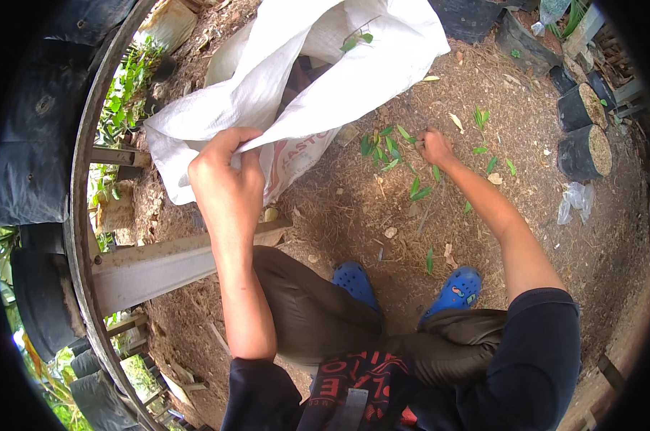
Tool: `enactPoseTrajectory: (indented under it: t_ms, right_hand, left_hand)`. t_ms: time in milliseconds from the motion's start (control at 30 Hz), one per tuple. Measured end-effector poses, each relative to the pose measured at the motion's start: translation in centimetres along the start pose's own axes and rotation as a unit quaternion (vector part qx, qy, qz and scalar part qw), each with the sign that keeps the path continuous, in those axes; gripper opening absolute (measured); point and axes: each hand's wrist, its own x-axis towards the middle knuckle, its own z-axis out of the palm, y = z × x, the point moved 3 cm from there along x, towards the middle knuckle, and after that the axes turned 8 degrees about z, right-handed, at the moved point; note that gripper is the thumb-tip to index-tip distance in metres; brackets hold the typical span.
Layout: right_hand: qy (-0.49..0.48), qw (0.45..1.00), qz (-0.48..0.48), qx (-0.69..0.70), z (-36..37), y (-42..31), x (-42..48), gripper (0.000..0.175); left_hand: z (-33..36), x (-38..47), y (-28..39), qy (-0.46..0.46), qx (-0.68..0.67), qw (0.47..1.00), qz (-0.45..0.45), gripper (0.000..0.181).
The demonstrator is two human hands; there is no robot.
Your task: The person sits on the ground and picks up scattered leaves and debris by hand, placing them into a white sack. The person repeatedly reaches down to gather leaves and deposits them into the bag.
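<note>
My left hand pinches the edge of a white woven sack, whose mouth gapes beside my fingers. Dark contents show inside the sack, a small green sprig lies on its upper fold, and red print marks its side. To the right, my right hand reaches down to the ground with its fingers at the stem end of a leafy green cutting. The fingertips are partly hidden, but they appear closed on it. Loose green leaves lie scattered on the dry soil around this hand.
Soil-filled black grow bags and a crumpled clear plastic bag are on the right. A pale beam juts in from the left, joined to a curved rail with black bags beyond. My blue clogs stand on the soil.
</note>
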Motion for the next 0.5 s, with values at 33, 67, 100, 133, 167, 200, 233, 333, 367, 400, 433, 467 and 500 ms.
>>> enactPoseTrajectory:
  t_ms: [33, 67, 100, 133, 167, 200, 233, 333, 367, 400, 433, 467, 500]
  right_hand:
    - [0.001, 1.000, -0.006, -0.010, 0.0, 0.2, 0.1, 0.018]
    - [0.002, 1.000, -0.012, -0.020, -0.1, 0.3, 0.1, 0.018]
    - [0.003, 0.999, -0.021, -0.029, -0.2, 0.2, 0.2, 0.019]
    - [0.008, 1.000, -0.006, 0.005, -0.2, 0.0, 0.4, 0.018]
    - [0.012, 0.999, 0.009, 0.039, -0.2, -0.2, 0.6, 0.018]
    - [0.017, 0.997, 0.023, 0.074, -0.2, -0.4, 0.9, 0.018]
    - [-0.006, 0.995, 0.030, 0.096, -0.2, -0.6, 1.5, 0.019]
    - [-0.050, 0.991, 0.038, 0.122, -0.2, -1.7, 3.0, 0.019]
    - [-0.048, 0.993, 0.030, 0.104, 0.1, -2.3, 3.0, 0.020]
    - [-0.044, 0.995, 0.024, 0.086, 0.4, -2.4, 3.1, 0.020]
    - [-0.011, 0.997, 0.021, 0.075, 0.7, -2.7, 3.1, 0.018]
    - [0.023, 0.998, 0.018, 0.063, 1.2, -3.1, 3.0, 0.017]
    - [0.055, 0.997, 0.012, 0.053, 1.4, -3.5, 2.9, 0.015]
  left_hand:
    - [0.1, 0.0, -0.1, 0.004, -0.004, 1.000, 0.000, 0.022]
    - [0.1, 0.0, -0.2, 0.008, -0.008, 1.000, -0.001, 0.021]
    - [0.0, 0.1, -0.3, 0.013, -0.010, 1.000, -0.002, 0.021]
    - [0.0, 0.1, -0.5, 0.018, -0.011, 1.000, -0.009, 0.021]
    - [0.0, 0.1, -0.7, 0.024, -0.012, 1.000, -0.016, 0.021]
    - [-0.1, 0.1, -0.9, 0.029, -0.012, 0.999, -0.022, 0.021]
    - [-0.1, 0.2, -1.0, 0.037, -0.015, 0.999, -0.018, 0.021]
    - [0.2, 0.1, -1.6, 0.048, -0.018, 0.999, -0.015, 0.018]
    - [0.3, 0.1, -1.8, 0.043, -0.015, 0.999, -0.019, 0.016]
    - [0.4, 0.1, -1.9, 0.039, -0.015, 0.999, -0.021, 0.015]
    - [0.4, 0.2, -1.8, 0.042, -0.015, 0.999, -0.019, 0.017]
    - [0.5, 0.3, -1.6, 0.045, -0.016, 0.999, -0.017, 0.019]
    - [0.4, 0.3, -1.6, 0.048, -0.013, 0.999, -0.015, 0.021]
